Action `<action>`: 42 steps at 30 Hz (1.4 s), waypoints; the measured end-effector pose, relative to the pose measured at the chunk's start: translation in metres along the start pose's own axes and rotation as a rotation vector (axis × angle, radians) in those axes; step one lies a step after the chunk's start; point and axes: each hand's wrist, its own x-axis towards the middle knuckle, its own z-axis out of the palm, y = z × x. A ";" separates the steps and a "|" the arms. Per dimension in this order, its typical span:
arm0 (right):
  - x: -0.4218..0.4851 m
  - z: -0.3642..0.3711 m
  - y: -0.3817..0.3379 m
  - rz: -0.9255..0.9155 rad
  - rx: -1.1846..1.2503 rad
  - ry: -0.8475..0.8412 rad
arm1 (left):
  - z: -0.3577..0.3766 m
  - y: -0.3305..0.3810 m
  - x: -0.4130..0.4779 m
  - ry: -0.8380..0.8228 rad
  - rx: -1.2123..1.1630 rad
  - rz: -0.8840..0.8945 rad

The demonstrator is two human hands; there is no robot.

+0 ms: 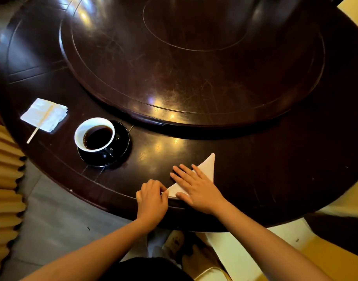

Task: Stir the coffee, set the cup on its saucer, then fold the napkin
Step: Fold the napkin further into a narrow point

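A white-lined cup (78, 136) of dark coffee stands on its black saucer (124, 138) at the left of the dark round table (275, 179). Near the table's front edge lies a white napkin (207, 165) folded into a triangle, one tip pointing away from me. My right hand (196, 187) rests flat on the napkin with fingers spread and covers its middle. My left hand (152, 196) pinches the napkin's near-left corner between thumb and fingers.
A stack of white paper napkins (44, 115) with a wooden stir stick (33, 136) across it lies at the far left edge. A large raised turntable (194, 67) fills the table's centre. A pleated yellow chair cover (5, 189) stands at the left.
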 end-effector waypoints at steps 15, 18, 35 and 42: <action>-0.023 -0.030 0.072 0.353 -0.102 0.075 | -0.004 0.006 0.000 0.080 0.248 0.460; -0.043 -0.035 0.043 0.067 -0.011 0.170 | 0.000 0.007 0.002 0.021 0.496 0.806; -0.052 -0.033 0.021 0.012 0.066 0.203 | 0.003 0.028 0.012 -0.093 0.790 0.921; -0.045 -0.064 0.025 0.217 0.420 0.378 | -0.025 0.024 0.020 -0.135 0.267 0.684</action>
